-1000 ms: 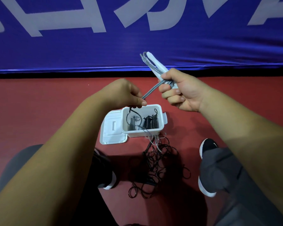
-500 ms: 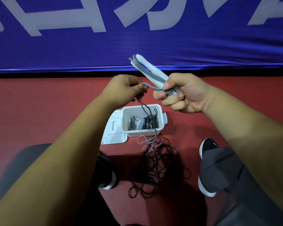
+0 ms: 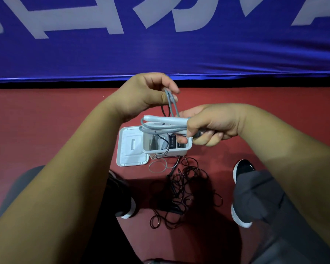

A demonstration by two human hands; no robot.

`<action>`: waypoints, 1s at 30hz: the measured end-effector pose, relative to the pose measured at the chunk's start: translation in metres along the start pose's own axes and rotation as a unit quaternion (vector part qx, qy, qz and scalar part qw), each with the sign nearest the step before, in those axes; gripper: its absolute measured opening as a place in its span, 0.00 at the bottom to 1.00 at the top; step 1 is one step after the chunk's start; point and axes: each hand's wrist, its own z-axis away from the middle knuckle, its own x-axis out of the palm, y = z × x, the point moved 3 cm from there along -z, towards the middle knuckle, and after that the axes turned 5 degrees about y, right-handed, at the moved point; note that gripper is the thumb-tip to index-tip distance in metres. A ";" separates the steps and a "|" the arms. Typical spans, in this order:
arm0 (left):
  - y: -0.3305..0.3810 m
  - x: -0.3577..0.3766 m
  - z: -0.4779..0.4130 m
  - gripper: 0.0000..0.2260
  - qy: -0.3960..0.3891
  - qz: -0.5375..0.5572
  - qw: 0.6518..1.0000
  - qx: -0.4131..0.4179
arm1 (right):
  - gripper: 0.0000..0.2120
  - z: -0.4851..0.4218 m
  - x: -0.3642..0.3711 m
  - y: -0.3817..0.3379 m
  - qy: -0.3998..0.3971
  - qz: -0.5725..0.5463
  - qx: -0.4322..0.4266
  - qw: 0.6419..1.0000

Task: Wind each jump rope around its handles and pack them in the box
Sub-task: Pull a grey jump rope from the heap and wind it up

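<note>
My right hand (image 3: 211, 124) grips the two pale grey handles (image 3: 166, 121) of a jump rope, held level and pointing left over the box. Grey rope (image 3: 172, 105) runs from the handles up to my left hand (image 3: 147, 94), which pinches a loop of it between thumb and fingers. The white box (image 3: 168, 152) stands open on the red floor below, with wound black ropes (image 3: 172, 141) and a grey handle inside. Its lid (image 3: 131, 149) lies open to the left. A loose tangle of black rope (image 3: 181, 191) lies on the floor in front of the box.
A blue banner (image 3: 160, 44) with white letters runs along the wall at the back. My feet in black shoes with white soles, the right one (image 3: 242, 168) and the left one (image 3: 126, 202), flank the tangle. A thin grey loop (image 3: 157, 166) lies beside the lid.
My right hand has turned the handles from upright to level and lowered them over the box. My left hand has risen with the rope loop above the handles.
</note>
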 end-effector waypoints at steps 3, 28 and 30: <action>0.005 0.006 0.001 0.07 0.002 -0.111 0.994 0.016 | 0.19 -0.005 -0.001 0.006 0.028 0.034 0.030 0.999; -0.025 0.021 0.011 0.11 0.037 -0.200 0.959 -0.199 | 0.26 -0.041 -0.023 0.005 0.294 -0.191 -0.080 0.933; -0.025 0.022 0.009 0.11 0.060 -0.109 0.975 -0.183 | 0.23 -0.042 -0.028 0.006 0.311 -0.217 -0.083 0.922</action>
